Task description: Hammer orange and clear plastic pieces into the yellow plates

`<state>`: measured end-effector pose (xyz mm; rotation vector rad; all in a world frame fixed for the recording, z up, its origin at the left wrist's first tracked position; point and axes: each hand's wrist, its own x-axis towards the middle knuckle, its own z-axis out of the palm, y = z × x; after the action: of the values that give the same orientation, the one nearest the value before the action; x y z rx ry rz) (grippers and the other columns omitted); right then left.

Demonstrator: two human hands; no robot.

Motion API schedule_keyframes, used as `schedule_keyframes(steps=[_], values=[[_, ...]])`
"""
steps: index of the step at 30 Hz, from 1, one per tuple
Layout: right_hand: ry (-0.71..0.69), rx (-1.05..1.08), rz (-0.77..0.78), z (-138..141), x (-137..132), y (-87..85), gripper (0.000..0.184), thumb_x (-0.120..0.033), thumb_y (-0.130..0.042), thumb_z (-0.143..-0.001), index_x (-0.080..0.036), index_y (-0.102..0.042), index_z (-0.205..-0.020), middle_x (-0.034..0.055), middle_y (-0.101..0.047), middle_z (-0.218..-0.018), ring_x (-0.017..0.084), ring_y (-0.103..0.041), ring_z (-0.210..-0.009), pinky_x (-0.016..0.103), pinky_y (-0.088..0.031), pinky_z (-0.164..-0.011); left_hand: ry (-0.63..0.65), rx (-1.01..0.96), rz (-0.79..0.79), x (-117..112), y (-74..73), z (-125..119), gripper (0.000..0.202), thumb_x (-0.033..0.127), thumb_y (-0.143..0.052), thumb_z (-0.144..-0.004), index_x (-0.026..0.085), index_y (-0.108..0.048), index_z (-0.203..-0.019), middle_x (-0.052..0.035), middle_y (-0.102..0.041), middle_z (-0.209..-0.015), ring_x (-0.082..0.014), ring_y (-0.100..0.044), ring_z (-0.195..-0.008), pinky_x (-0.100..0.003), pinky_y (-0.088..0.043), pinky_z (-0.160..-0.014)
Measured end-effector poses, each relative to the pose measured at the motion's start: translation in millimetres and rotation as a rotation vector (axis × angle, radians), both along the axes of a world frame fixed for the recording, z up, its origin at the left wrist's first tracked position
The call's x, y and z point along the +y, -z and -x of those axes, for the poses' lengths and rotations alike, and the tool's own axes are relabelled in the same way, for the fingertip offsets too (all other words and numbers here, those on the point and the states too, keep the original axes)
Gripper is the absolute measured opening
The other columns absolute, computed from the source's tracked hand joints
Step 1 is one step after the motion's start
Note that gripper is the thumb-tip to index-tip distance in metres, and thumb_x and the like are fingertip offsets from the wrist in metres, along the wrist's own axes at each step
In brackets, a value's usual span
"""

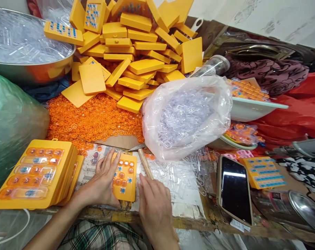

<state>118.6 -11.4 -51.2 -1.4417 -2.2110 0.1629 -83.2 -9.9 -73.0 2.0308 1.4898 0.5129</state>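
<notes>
My left hand [105, 184] spans the left edge of a small yellow plate [131, 175], fingers stretched along its upper part and thumb at its lower corner. Set into this plate are orange rings and small blue-and-white pieces. My right hand [157, 205] is closed around a wooden-handled tool [144, 161] just right of the plate. A pointed metal piece [135, 148] shows at the tool's far end; whether it is a hammer head or a blade I cannot tell. Both hands are over a paper-covered bench [183, 187].
Yellow plates [136, 66] are heaped behind loose orange rings [94, 118]. A bag of clear plastic pieces [185, 114] stands beyond my right hand. Larger filled yellow plates [34, 173] lean at left. A phone [235, 189] and a lidded jar [284, 208] are at right.
</notes>
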Motion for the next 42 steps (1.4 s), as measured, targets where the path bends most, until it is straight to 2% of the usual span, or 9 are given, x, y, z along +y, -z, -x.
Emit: schedule_keyframes(steps=[8, 13, 16, 20, 24, 29, 33, 36, 42], values=[[0.014, 0.118, 0.091, 14, -34, 24.7, 0.047, -0.023, -0.046, -0.094, -0.018, -0.037, -0.140, 0.0090, -0.061, -0.127, 0.023, -0.054, -0.113, 0.039, -0.050, -0.089, -0.298, -0.046, -0.091, -36, 14.1, -19, 0.149, 0.053, -0.087, -0.041, 0.024, 0.013, -0.148, -0.0246, -0.016, -0.155, -0.0425, -0.010, -0.142, -0.063, -0.002, -0.111], [0.059, 0.201, 0.088, 17, -42, 31.8, 0.052, -0.022, -0.042, -0.096, -0.020, -0.026, -0.145, 0.0101, -0.058, -0.131, 0.022, -0.054, -0.121, 0.039, -0.053, -0.091, -0.528, -0.731, 0.117, -47, -0.4, -28, 0.105, 0.043, -0.071, -0.075, 0.030, 0.002, -0.149, -0.0127, -0.018, -0.157, -0.0298, -0.021, -0.142, -0.047, -0.029, -0.112], [0.013, 0.189, 0.077, 12, -42, 21.2, 0.056, -0.020, -0.042, -0.094, -0.019, -0.024, -0.147, 0.0105, -0.057, -0.132, 0.022, -0.056, -0.119, 0.038, -0.056, -0.089, -0.623, -1.196, 0.386, -40, -16.3, -29, 0.088, 0.035, -0.068, -0.080, 0.026, -0.013, -0.148, -0.0138, -0.048, -0.143, -0.0279, -0.052, -0.124, -0.041, -0.047, -0.099], [-0.019, 0.056, -0.020, -35, -18, -3.7, 0.049, -0.016, -0.052, -0.089, -0.027, -0.046, -0.136, 0.0068, -0.061, -0.129, 0.023, -0.060, -0.115, 0.040, -0.054, -0.093, -0.607, -1.485, 0.776, -30, -33.4, -27, 0.066, 0.027, -0.075, -0.075, 0.015, -0.044, -0.132, -0.0151, -0.070, -0.113, -0.0296, -0.069, -0.097, -0.043, -0.055, -0.086], [0.165, -0.130, -0.097, -102, 32, -8.4, 0.037, -0.006, -0.045, -0.082, -0.019, -0.068, -0.109, 0.0114, -0.068, -0.116, 0.036, -0.055, -0.119, 0.058, -0.046, -0.090, -0.636, -1.616, 0.871, -25, -38.8, -27, 0.064, 0.018, -0.070, -0.079, 0.017, -0.040, -0.136, -0.0139, -0.070, -0.113, -0.0282, -0.069, -0.099, -0.044, -0.054, -0.089], [0.091, -0.178, -0.008, -131, 68, -2.9, 0.036, -0.004, -0.049, -0.070, -0.023, -0.073, -0.090, 0.0067, -0.074, -0.099, 0.030, -0.062, -0.105, 0.049, -0.047, -0.091, -0.639, -1.717, 0.922, -25, -39.6, -30, 0.059, 0.017, -0.062, -0.085, 0.020, -0.037, -0.138, -0.0108, -0.069, -0.114, -0.0250, -0.067, -0.103, -0.042, -0.052, -0.093], [0.115, -0.074, -0.026, -112, 55, -26.0, 0.038, -0.013, -0.042, -0.085, -0.022, -0.068, -0.111, 0.0146, -0.067, -0.101, 0.028, -0.064, -0.090, 0.044, -0.050, -0.073, -0.733, -1.746, 0.943, -26, -38.6, -32, 0.054, 0.022, -0.061, -0.087, 0.022, -0.040, -0.136, -0.0073, -0.070, -0.113, -0.0238, -0.067, -0.103, -0.042, -0.051, -0.095], [-0.049, 0.046, 0.065, -76, 28, -44.1, 0.032, -0.028, -0.046, -0.092, -0.030, -0.063, -0.119, 0.0066, -0.066, -0.087, 0.019, -0.065, -0.074, 0.031, -0.052, -0.060, -0.770, -1.763, 0.937, -26, -37.3, -35, 0.055, 0.025, -0.061, -0.087, 0.025, -0.037, -0.137, -0.0053, -0.068, -0.118, -0.0223, -0.065, -0.108, -0.040, -0.049, -0.098], [-0.302, 0.437, 0.428, -13, -7, -37.1, 0.011, -0.030, -0.068, -0.082, -0.024, -0.069, -0.091, 0.0000, -0.070, -0.075, 0.015, -0.065, -0.069, 0.028, -0.054, -0.062, -0.692, -1.718, 0.864, -27, -45.9, -37, 0.059, 0.030, -0.060, -0.087, 0.029, -0.030, -0.139, -0.0064, -0.062, -0.127, -0.0241, -0.062, -0.112, -0.039, -0.049, -0.096]])
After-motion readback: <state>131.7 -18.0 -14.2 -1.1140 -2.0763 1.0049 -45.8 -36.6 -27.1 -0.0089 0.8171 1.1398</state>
